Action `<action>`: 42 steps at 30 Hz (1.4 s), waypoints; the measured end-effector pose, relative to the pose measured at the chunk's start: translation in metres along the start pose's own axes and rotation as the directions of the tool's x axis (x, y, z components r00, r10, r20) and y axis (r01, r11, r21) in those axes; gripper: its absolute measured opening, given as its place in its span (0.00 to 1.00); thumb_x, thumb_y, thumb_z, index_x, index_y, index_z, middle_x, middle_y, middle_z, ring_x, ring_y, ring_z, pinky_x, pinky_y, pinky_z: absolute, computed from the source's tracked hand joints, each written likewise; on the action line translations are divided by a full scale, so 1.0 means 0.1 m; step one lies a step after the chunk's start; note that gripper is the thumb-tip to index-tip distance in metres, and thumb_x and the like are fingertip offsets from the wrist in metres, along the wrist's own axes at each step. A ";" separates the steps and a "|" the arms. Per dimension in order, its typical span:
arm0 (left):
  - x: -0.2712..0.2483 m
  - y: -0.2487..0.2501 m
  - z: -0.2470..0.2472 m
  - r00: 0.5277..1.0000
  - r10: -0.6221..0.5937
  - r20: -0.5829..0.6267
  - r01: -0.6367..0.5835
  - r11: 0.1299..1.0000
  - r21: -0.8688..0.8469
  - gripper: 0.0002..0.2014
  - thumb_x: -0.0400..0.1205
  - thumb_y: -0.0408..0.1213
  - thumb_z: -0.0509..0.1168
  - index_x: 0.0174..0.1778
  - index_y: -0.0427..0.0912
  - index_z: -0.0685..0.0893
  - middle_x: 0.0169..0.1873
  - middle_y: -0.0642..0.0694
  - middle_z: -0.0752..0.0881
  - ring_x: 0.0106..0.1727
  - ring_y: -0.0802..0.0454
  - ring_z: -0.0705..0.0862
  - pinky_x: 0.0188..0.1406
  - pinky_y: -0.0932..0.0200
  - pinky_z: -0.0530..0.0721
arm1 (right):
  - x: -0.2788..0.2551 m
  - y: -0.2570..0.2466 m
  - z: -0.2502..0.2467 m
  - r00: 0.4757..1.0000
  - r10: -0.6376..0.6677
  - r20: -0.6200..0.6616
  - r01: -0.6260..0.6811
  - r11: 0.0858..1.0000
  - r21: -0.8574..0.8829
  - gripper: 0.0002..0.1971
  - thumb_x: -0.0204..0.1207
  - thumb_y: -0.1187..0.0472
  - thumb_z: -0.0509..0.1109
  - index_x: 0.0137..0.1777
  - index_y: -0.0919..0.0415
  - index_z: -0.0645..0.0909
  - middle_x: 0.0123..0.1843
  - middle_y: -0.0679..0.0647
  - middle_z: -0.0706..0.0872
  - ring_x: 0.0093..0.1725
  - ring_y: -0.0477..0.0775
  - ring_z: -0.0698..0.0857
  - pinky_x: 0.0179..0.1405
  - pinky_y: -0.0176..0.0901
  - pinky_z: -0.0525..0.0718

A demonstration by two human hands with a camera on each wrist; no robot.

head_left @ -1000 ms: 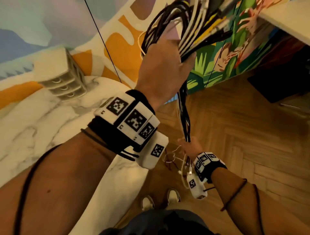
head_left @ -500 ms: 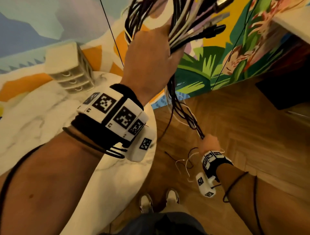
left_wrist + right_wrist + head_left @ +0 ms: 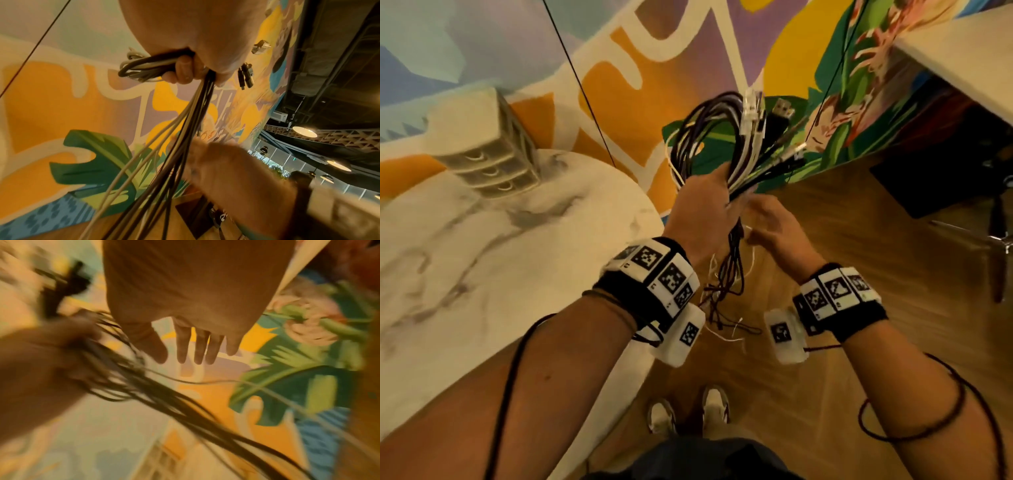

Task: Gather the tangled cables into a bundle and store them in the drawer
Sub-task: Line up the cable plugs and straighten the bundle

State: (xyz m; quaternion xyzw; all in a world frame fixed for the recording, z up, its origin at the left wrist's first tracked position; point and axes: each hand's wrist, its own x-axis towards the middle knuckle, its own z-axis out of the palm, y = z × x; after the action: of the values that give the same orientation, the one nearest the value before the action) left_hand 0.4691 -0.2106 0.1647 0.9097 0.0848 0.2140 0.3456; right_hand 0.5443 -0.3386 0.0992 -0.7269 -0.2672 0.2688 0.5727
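Left hand: we see it raised above the floor, fingers curled tight round the cables, clamped just below the looped part.
Cables: a mixed black and white bundle; the loop and the plug ends stick up past the left hand toward the far wall, and the loose tails hang down between our two wrists toward the wooden floor.
Right hand: just right of the left hand, near the hanging strands; in the right wrist view its fingers are straight and spread, closed on nothing. We cannot tell whether they touch a strand.
Drawer unit: a small pale set of three drawers stands at the far left on the counter, well apart from the cables; all three fronts look pushed in.
Counter: round, marbled white, to the left of both hands.
Wall: painted with orange, purple and green leaf shapes, behind the bundle.
Shoes: near us on the floor, below the hands.
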 end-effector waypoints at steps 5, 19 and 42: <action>-0.01 -0.01 0.12 0.979 -0.171 0.109 0.178 0.982 -0.060 0.15 0.83 0.48 0.63 0.54 0.40 0.84 0.39 0.50 0.82 0.43 0.53 0.82 0.40 0.64 0.74 | 0.06 -0.25 0.26 0.970 -0.014 0.241 -0.013 0.994 0.108 0.11 0.77 0.73 0.65 0.55 0.59 0.77 0.47 0.54 0.84 0.40 0.44 0.84 0.37 0.33 0.83; 0.36 -0.08 -0.62 0.926 -0.248 -0.285 0.216 0.966 -0.139 0.23 0.83 0.48 0.62 0.29 0.34 0.82 0.22 0.47 0.79 0.24 0.53 0.76 0.28 0.57 0.70 | -0.03 1.48 -0.35 0.805 0.576 -0.141 -0.513 0.557 -0.653 0.10 0.80 0.56 0.66 0.42 0.62 0.80 0.39 0.60 0.83 0.36 0.57 0.79 0.34 0.47 0.78; 0.23 -0.03 -0.12 0.864 -0.483 0.143 0.368 0.412 -0.834 0.18 0.84 0.37 0.63 0.28 0.36 0.74 0.11 0.54 0.65 0.14 0.57 0.61 0.19 0.61 0.61 | 0.26 0.35 0.63 0.993 0.087 0.075 -0.083 0.995 -0.061 0.25 0.81 0.53 0.65 0.23 0.52 0.61 0.18 0.43 0.62 0.20 0.45 0.60 0.22 0.40 0.59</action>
State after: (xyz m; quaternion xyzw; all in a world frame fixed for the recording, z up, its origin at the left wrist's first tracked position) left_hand 0.4842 -0.1939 0.1782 0.5624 0.2203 0.1870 0.7747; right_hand 0.5223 -0.2839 0.0505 -0.7428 -0.2656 0.3130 0.5289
